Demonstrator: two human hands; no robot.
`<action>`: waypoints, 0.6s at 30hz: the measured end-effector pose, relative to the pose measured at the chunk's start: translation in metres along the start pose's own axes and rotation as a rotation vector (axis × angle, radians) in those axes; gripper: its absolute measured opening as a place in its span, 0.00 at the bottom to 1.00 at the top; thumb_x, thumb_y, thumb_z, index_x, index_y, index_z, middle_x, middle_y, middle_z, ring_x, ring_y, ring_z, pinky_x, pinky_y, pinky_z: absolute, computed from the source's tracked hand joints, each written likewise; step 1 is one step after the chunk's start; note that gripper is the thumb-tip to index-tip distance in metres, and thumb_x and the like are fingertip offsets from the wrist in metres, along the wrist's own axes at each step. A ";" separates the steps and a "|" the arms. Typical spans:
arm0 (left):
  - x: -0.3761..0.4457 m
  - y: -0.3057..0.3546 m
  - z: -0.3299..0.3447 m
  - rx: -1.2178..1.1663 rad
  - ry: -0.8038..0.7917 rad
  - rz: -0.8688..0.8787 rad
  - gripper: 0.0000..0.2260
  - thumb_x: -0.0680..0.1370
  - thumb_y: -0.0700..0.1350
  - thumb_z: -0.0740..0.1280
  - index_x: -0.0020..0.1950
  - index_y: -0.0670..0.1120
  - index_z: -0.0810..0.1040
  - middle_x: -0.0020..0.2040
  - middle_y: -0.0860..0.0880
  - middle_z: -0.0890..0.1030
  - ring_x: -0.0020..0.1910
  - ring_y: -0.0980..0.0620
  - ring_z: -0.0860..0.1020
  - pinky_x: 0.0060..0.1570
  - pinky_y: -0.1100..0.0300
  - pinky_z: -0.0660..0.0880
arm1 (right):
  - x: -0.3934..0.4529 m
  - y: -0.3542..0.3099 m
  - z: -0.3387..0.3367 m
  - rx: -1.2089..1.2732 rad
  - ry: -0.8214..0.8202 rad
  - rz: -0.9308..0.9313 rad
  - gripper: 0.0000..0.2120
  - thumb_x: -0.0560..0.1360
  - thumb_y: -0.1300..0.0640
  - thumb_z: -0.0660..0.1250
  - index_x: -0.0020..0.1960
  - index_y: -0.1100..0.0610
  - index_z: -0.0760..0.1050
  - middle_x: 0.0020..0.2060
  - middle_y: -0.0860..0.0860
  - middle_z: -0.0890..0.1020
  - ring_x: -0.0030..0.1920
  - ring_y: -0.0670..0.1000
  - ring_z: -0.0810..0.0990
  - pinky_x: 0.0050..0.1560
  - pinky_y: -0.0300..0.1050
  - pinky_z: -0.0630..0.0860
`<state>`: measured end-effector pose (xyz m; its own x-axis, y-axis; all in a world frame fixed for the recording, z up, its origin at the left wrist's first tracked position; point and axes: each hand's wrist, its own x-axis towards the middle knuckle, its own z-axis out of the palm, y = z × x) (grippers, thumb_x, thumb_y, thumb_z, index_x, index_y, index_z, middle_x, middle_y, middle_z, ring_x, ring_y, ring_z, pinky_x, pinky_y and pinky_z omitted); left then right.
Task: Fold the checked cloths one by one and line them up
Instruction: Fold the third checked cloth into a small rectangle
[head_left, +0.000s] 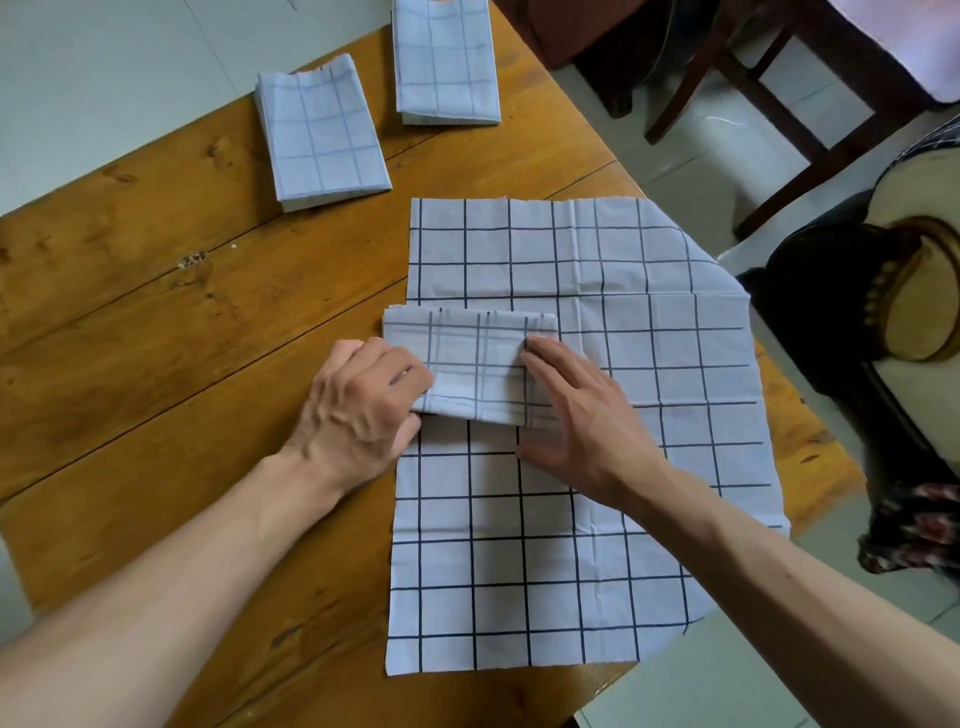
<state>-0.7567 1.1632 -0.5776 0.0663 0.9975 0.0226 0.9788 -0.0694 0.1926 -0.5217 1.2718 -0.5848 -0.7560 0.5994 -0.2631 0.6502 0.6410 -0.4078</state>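
Folded cloth in hand: a small checked packet (478, 366) is lying on top of a larger spread cloth, roughly at the middle of the table's near half.
Left hand: the left hand (363, 405) is gripping the packet's left end, fingers curled round the edge with the tips tucked out of sight beneath the fabric.
Right hand: the right hand (582, 415) is resting flat on the packet's right end, fingers straight and close together, thumb lying on the spread cloth below.
Spread cloth: the unfolded checked cloth (571, 519) is lying flat, its right side hanging past the table edge.
Finished cloths: two folded cloths (322, 132) (447, 62) are sitting side by side at the far end, apart from each other.
Table: the wooden table (156, 312) is carrying all of them.
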 end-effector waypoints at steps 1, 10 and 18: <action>0.000 0.001 0.001 -0.008 0.026 -0.006 0.11 0.66 0.38 0.74 0.47 0.44 0.79 0.44 0.46 0.80 0.44 0.44 0.77 0.48 0.49 0.71 | 0.000 -0.001 0.000 -0.007 0.009 -0.004 0.46 0.69 0.42 0.74 0.79 0.54 0.56 0.79 0.49 0.55 0.79 0.49 0.50 0.78 0.51 0.54; -0.002 0.017 -0.043 -0.101 0.115 -0.059 0.03 0.72 0.40 0.67 0.45 0.46 0.79 0.39 0.48 0.80 0.39 0.45 0.78 0.43 0.51 0.70 | -0.004 -0.026 -0.017 0.087 0.380 -0.080 0.09 0.73 0.56 0.72 0.53 0.53 0.81 0.50 0.50 0.80 0.50 0.54 0.77 0.49 0.53 0.74; -0.017 0.037 -0.166 -0.098 0.100 -0.139 0.02 0.75 0.43 0.67 0.45 0.46 0.79 0.38 0.50 0.79 0.37 0.49 0.77 0.40 0.50 0.74 | -0.024 -0.078 -0.110 0.201 0.429 -0.182 0.02 0.75 0.60 0.70 0.47 0.56 0.79 0.43 0.51 0.77 0.40 0.53 0.73 0.40 0.54 0.74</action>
<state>-0.7539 1.1424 -0.4085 -0.0923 0.9921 0.0853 0.9533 0.0634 0.2953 -0.5464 1.2604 -0.4503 -0.7292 0.6563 0.1936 0.4510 0.6738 -0.5853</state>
